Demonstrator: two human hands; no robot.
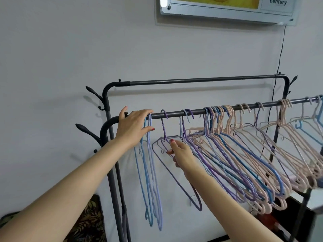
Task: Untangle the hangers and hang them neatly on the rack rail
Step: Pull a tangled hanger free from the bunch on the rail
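- Plainly, the biggest thing here is the dark metal rack (111, 154); its near rack rail (227, 109) runs from the bent corner at left up and away to the right, and a second, bare upper rail (201, 79) stands behind it against the wall.
- Next, the tangled bunch of pink, blue and purple hangers (244, 154) crowds the middle and right of the near rail, hooks overlapping, their long shoulders slanting down to the right and crossing one another.
- Then a small sorted group of blue hangers (148, 172) hangs at the left end, seen nearly edge-on, long axis straight down from the rail.
- A single purple hanger (174, 172) sits between the two groups, hook (164, 114) over the rail, its body swung out so the long side runs down to the right.
- The left hand (132, 127) rests over the rail at the blue group, fingers fairly straight, thumb against the wires; it steadies them, not clamps.
- The right hand (180, 152) pinches the purple hanger's wire just below its neck.
- Judging by this, the step is sliding that hanger left to join the sorted group. It would go best by turning the body square across the rail first, freeing any neighbouring wire, then moving it along by the neck with the hook kept seated.
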